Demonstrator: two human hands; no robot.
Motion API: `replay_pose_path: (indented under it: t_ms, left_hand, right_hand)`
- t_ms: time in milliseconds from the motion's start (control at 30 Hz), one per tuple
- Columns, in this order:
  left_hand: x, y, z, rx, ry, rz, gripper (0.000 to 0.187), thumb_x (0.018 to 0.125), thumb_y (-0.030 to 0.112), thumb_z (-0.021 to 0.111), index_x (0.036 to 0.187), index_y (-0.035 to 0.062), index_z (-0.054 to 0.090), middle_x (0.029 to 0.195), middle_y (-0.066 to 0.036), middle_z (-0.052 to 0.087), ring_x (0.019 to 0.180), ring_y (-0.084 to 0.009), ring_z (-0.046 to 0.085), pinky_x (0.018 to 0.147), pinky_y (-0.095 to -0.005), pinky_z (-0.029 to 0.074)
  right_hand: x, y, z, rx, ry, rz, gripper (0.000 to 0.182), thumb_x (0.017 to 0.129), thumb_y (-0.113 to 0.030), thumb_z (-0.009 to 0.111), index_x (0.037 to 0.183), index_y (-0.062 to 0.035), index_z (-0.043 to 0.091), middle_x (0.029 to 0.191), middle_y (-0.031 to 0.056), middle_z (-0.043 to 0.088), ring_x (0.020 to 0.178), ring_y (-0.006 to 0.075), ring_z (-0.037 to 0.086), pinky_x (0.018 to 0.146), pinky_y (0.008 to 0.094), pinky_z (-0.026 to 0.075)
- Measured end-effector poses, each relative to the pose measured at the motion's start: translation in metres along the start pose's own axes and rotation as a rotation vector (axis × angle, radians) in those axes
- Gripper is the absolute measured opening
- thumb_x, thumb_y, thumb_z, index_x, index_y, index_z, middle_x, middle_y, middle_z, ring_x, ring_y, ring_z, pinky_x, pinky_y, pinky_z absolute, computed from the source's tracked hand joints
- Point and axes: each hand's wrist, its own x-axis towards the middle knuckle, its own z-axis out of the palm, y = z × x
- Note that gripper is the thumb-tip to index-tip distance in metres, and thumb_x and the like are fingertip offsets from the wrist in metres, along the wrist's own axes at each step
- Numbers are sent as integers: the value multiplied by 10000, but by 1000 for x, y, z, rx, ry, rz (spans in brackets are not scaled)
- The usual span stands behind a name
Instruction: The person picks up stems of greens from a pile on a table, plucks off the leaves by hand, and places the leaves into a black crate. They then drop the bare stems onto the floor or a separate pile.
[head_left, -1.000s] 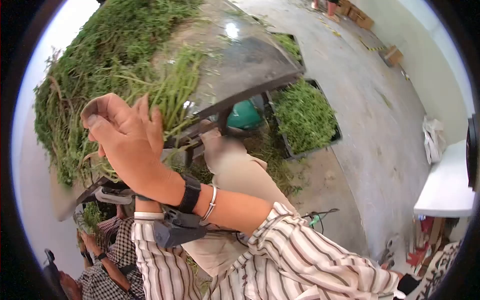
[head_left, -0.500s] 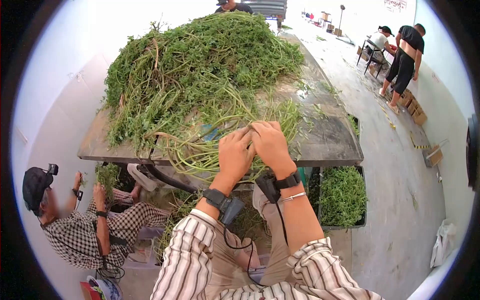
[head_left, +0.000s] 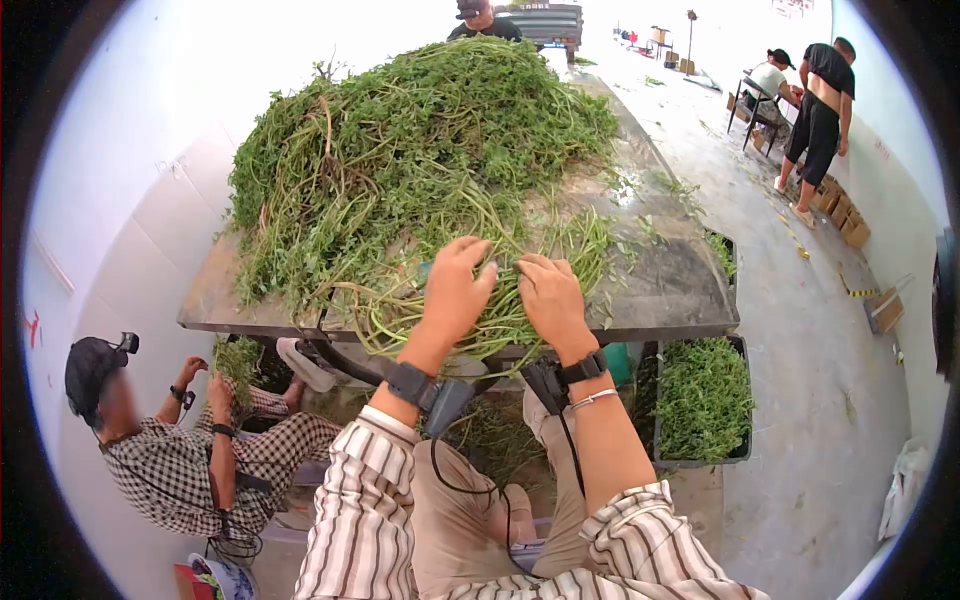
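A bundle of long green plant stems [head_left: 505,330] lies at the near edge of the dark table [head_left: 670,285], its ends drooping over the edge. My left hand [head_left: 457,295] is over the left of these stems, thumb and fingers apart, with nothing seen in it. To the right, my right hand [head_left: 553,300] rests on the stems, fingers loosely bent and spread; its palm is hidden. Behind both hands rises a big heap of leafy green plants [head_left: 420,140]. A small blue patch shows beside my left hand.
Under the table's right side stands a black crate of greens [head_left: 705,400]. At left a seated person [head_left: 190,450] in a checked shirt holds some greens. Another person is behind the heap. Two people and cardboard boxes [head_left: 840,210] are at far right.
My hands were together on the stems; now they are apart, the left moved left and the fingers loosened. The whole view has shifted slightly down and right.
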Motion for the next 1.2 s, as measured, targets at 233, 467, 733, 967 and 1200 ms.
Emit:
replay_pose_path:
  t_ms: [233, 467, 733, 967, 1200]
  left_hand:
    - [13, -11, -9, 403, -217, -223, 575, 858, 457, 553, 1243, 32, 513, 1214, -174, 531, 1154, -341, 460, 979, -472, 309]
    - [-14, 0, -16, 328, -378, 113, 834, 751, 641, 577, 1273, 1, 469, 1223, -202, 492, 1158, -369, 426, 1009, -477, 277]
    - [-30, -1, -2, 185, -248, 114, 851, 733, 636, 601, 1285, 7, 447, 1232, -192, 461, 1159, -368, 407, 1007, -475, 273]
    - [-30, 4, 10, 299, -174, 126, 720, 778, 562, 600, 1255, 34, 490, 1175, -157, 504, 1096, -339, 453, 954, -452, 322]
    - [-32, 5, 12, 300, -121, 199, 656, 770, 526, 626, 1239, 79, 526, 1158, -133, 523, 1074, -326, 480, 931, -445, 348]
  right_hand:
    - [0, 1, 4, 18, -17, 47, 219, 831, -153, 531, 989, -59, 651, 1083, 34, 616, 998, 270, 529, 852, 412, 429]
    - [-1, 2, 2, 55, -6, 59, 212, 822, -145, 542, 981, -61, 654, 1073, 39, 621, 996, 272, 534, 855, 416, 430]
    - [1, 0, -2, 89, 45, 47, 194, 812, -131, 554, 953, -42, 653, 1019, 58, 635, 928, 282, 547, 846, 390, 440]
    - [3, 1, -5, 142, 45, 118, 226, 815, -100, 541, 1001, -17, 637, 1131, 113, 588, 1003, 317, 533, 881, 408, 438]
    - [14, -2, 0, 70, -31, 146, 381, 820, -110, 525, 1195, -44, 528, 1229, 117, 537, 1047, 343, 512, 897, 427, 436]
